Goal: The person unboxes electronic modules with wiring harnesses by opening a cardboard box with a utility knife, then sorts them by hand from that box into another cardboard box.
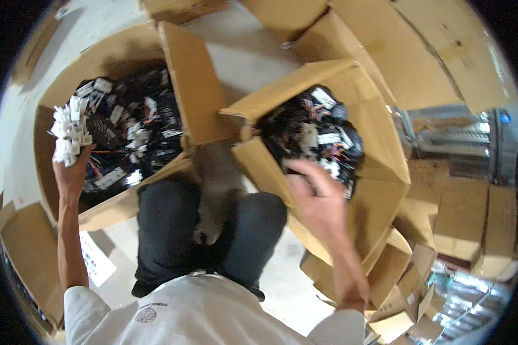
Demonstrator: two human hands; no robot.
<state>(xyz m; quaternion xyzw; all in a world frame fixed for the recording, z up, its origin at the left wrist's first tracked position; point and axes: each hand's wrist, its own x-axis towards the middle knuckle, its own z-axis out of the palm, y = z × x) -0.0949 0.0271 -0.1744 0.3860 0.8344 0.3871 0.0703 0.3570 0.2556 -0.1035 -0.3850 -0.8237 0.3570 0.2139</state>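
In my left hand (70, 172), closed and raised over the left edge of the left carton, is a bundle of white plastic connectors (72, 129). Its lower end, where my fingers wrap it, is partly hidden. That left carton (193, 86) holds many black bagged bundles (149, 92) with coloured wires and white labels; another cluster of white connectors (137, 139) lies among them. My right hand (319, 201) hovers over the near rim of the right carton (380, 138), blurred, fingers apart and nothing seen in them. Similar black wire bundles (282, 123) fill that carton.
My knees (167, 224) are between the two cartons, their flaps standing outward. More cardboard boxes (463, 218) crowd the right side, and large cartons (408, 52) stand behind. Another box (29, 253) sits at the lower left, near a white printed sheet (96, 259) on the floor.
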